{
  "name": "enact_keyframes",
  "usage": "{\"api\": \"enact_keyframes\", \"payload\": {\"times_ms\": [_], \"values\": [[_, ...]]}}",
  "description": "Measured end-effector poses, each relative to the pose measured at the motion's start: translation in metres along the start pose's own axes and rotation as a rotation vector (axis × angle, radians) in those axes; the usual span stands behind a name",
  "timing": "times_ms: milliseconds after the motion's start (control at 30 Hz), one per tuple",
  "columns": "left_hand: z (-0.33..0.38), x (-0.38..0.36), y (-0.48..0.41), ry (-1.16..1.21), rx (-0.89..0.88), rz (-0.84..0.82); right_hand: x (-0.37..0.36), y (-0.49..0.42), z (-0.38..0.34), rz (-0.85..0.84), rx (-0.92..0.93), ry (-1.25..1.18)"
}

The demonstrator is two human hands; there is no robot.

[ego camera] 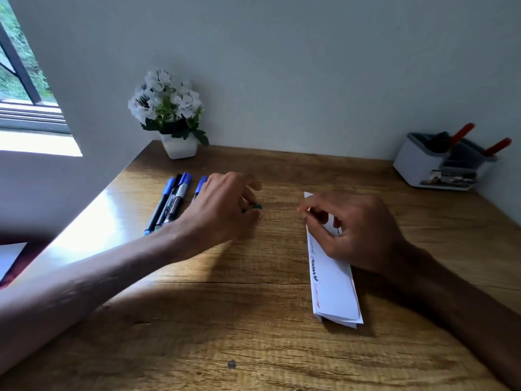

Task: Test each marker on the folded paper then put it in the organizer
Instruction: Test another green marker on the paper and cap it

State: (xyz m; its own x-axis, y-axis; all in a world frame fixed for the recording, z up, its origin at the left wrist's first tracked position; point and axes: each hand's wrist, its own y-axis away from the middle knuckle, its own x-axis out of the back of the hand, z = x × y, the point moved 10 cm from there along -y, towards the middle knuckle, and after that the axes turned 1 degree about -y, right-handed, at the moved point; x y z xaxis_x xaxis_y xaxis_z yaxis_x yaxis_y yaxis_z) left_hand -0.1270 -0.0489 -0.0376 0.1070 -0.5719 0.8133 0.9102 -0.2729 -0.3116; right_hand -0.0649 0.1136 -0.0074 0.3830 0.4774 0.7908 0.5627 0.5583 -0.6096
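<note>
The wooden desk (253,320) fills the lower view, set against a pale wall; a window (25,80) sits at ten o'clock. The left hand (222,210) reaches to the desk's centre, just toward eleven o'clock; its fingers are curled round a green marker (256,206), of which only a small green end shows at the fingertips. The right hand (358,230) lies at three o'clock of the left, apart from it, over the far end of the folded paper (332,280); its fingers are bent with their tips on the sheet, and I cannot tell whether they pinch the edge or only press it down. The paper is a long white strip running from centre toward five o'clock, with red and dark scribbles along its left edge. The organizer (417,167), white with a grey rim, stands at two o'clock by the wall; two red-handled things (462,134) lean in it. A white-flowered potted plant (179,148) stands at eleven o'clock. A row of markers (174,201), mostly blue-capped, lies at ten o'clock, just beside the left hand.
</note>
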Motion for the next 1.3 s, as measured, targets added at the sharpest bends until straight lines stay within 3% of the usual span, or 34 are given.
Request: {"api": "enact_keyframes", "payload": {"times_ms": [133,333,500,600,700,833,933,1100,1300], "values": [[-0.01,-0.003,-0.001,0.233,0.155,-0.076,0.004,0.0,0.004,0.008,-0.029,-0.008],[-0.008,-0.014,0.004,0.917,0.325,-0.193,0.018,0.001,0.012,0.121,-0.144,-0.168],[0.0,-0.022,0.007,1.271,0.414,-0.229,0.011,0.002,0.027,0.089,-0.374,-0.416],[0.011,-0.027,0.011,1.384,0.377,-0.207,-0.007,0.004,0.033,-0.045,-0.551,-0.744],[0.018,-0.031,0.015,1.358,0.293,-0.164,-0.016,0.005,0.031,-0.194,-0.562,-0.848],[0.029,-0.023,0.015,1.097,0.095,-0.04,-0.003,0.002,0.038,-0.218,-0.415,-0.479],[0.037,-0.016,0.016,0.947,-0.025,0.052,0.001,0.001,0.034,-0.225,-0.324,-0.334],[0.042,-0.019,0.015,0.85,-0.064,0.037,0.012,-0.003,0.021,-0.137,-0.151,-0.187],[0.041,-0.018,0.011,0.795,-0.089,0.041,0.02,-0.004,0.021,-0.07,-0.084,-0.061]]}}
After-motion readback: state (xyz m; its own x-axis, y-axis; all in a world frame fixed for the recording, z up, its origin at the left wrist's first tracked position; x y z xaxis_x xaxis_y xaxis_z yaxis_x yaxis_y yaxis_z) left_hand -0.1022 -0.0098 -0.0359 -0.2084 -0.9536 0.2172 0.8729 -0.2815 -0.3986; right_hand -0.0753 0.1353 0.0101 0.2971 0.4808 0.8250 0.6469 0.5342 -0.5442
